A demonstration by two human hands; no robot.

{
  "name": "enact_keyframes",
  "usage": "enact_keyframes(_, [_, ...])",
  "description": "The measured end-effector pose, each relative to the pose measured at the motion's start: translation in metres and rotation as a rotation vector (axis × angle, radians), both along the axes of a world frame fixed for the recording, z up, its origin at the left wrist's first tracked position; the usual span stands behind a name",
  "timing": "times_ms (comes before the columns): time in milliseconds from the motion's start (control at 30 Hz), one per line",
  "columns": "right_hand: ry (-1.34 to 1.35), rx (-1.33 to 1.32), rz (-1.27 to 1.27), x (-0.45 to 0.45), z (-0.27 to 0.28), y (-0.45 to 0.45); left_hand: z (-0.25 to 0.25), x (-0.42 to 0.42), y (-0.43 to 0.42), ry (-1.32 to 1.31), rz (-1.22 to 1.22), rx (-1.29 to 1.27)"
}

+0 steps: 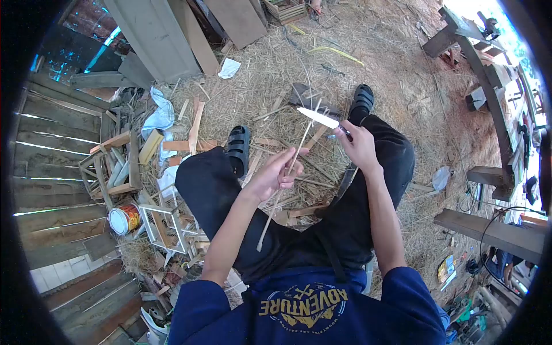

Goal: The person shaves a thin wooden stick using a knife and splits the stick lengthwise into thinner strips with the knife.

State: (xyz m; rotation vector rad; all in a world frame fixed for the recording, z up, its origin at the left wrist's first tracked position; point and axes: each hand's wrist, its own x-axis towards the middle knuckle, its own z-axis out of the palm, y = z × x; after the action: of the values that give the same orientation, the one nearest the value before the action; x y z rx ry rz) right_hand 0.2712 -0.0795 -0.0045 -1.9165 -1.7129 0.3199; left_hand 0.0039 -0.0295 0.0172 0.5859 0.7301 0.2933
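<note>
My left hand is closed around a thin, pale wooden stick. The stick slants from above my lap up past my fingers, and its far end is near the blade. In my right hand is a knife, gripped by its dark handle. Its bright blade points to the left and crosses the upper part of the stick. Whether the edge touches the stick, I cannot tell. Both hands are held above the ground between my knees.
Shavings and straw cover the ground. On the left are a paint can, a small white frame and a wooden crate. Boards lean at the back. A heavy wooden bench stands on the right.
</note>
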Motion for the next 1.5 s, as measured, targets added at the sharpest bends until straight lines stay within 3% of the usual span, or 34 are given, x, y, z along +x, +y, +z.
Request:
enact_keyframes(200, [0.09,-0.09,0.036,-0.03,0.007,0.021,-0.014,0.01,0.017,-0.093,0.218,0.026])
enact_keyframes(400, [0.174,-0.09,0.127,-0.05,0.0,0.028,-0.02,0.026,0.02,-0.016,0.302,0.018])
enact_keyframes(700, [0.096,0.213,0.219,-0.042,0.004,0.035,-0.001,0.011,0.01,-0.083,0.136,0.032])
enact_keyframes(900, [-0.004,0.247,0.242,-0.032,0.008,0.031,-0.002,0.006,0.004,0.052,0.118,0.015])
enact_keyframes(967, [-0.03,0.256,0.161,-0.012,-0.008,0.029,0.006,0.0,0.0,0.034,0.095,0.045])
enact_keyframes(1033, [0.035,-0.16,-0.533,0.022,0.015,0.031,0.006,-0.018,-0.008,0.005,0.112,0.027])
enact_keyframes(1100, [0.018,0.063,-0.4,0.039,0.017,0.027,-0.007,-0.053,-0.013,-0.029,0.151,-0.038])
enact_keyframes(1133, [-0.237,0.143,-0.188,0.04,0.015,0.022,-0.011,-0.057,-0.011,0.073,0.214,0.009])
enact_keyframes(1167, [-0.155,0.096,-0.101,0.035,0.012,0.013,-0.014,-0.058,-0.008,0.046,0.24,-0.016])
enact_keyframes(1367, [0.097,-0.073,-0.181,-0.015,0.019,0.012,-0.019,-0.037,0.012,-0.035,0.321,0.036])
enact_keyframes(1500, [0.167,-0.008,-0.08,-0.035,0.014,0.04,-0.026,-0.029,0.016,-0.102,0.382,0.017])
